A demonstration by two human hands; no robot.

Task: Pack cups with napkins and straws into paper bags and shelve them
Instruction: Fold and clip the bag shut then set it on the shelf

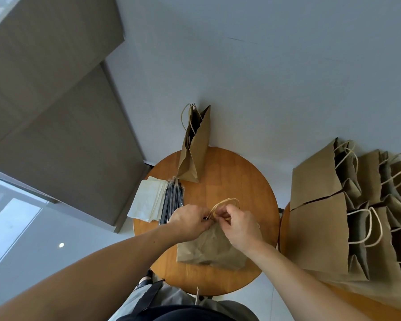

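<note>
Head view: my left hand [190,220] and right hand [239,225] pinch the paper bag [208,251] by its handles [225,201]. Uneven tugging could tear the rim, or knock the straws [173,200] beside my left fingers [203,216].

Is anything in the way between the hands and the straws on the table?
Nothing visible is. The straws lie on the round table right beside the left hand. But that hand and the right hand are both busy pinching the paper bag at its top.

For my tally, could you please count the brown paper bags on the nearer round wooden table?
2: one brown paper bag stands at the table's far edge; the other bag lies nearer, held by left hand and right hand.
</note>
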